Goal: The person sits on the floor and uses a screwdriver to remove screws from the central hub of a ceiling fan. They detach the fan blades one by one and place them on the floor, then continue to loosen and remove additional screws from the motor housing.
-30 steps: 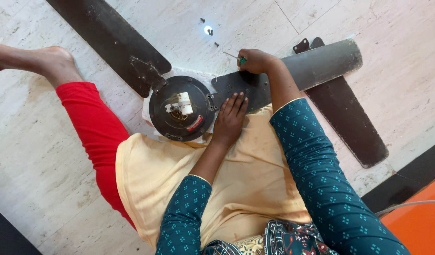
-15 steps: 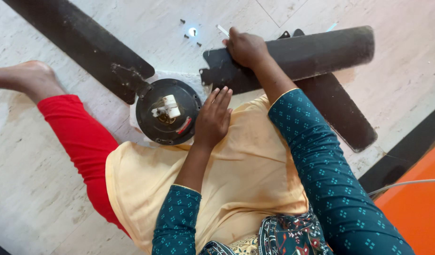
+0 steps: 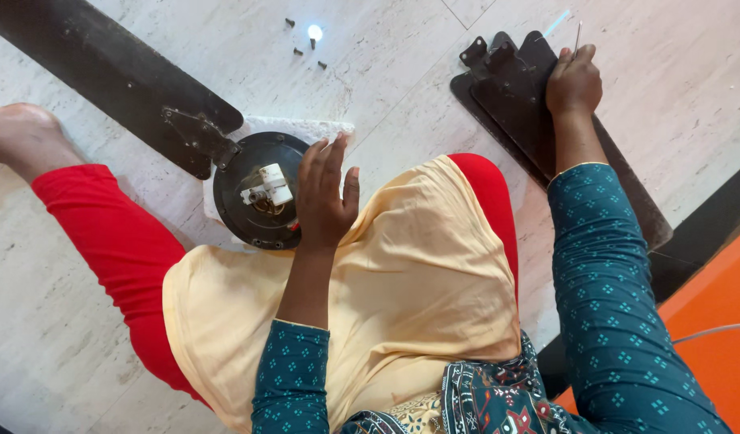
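The round dark fan motor housing (image 3: 253, 193) is seen on a white cloth (image 3: 293, 128) on the pale marble floor (image 3: 402, 80), beside the red-clad knee. A white connector block (image 3: 267, 183) and a small red label (image 3: 287, 233) are carried on its face. The left hand (image 3: 323, 197) is held open, fingers spread, over the housing's right edge. The right hand (image 3: 573, 80) is closed on a thin screwdriver (image 3: 577, 36) and pressed on two stacked dark fan blades (image 3: 514, 96). One blade (image 3: 104, 68) is shown attached to the housing. Loose screws (image 3: 301, 44) are scattered on the floor above.
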